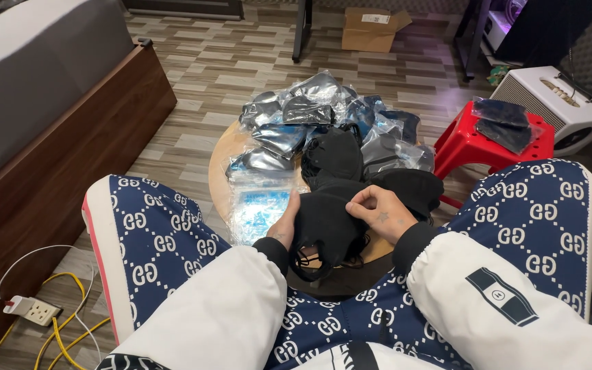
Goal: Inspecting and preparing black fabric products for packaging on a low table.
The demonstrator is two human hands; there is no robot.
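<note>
A black fabric piece (327,223) lies at the near edge of the round wooden surface (219,168), between the person's knees. The left hand (285,225) pinches its left edge in a closed grip; the right hand (380,212) pinches its top right edge likewise. Just beyond lie more black pieces (337,156) and clear plastic bags (289,116). A red stool (474,144) stands to the right.

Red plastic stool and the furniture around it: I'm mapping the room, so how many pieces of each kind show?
Red plastic stool: 1
Round wooden table: 1
Brown cardboard box: 1
White power strip: 1
Total: 4
</note>
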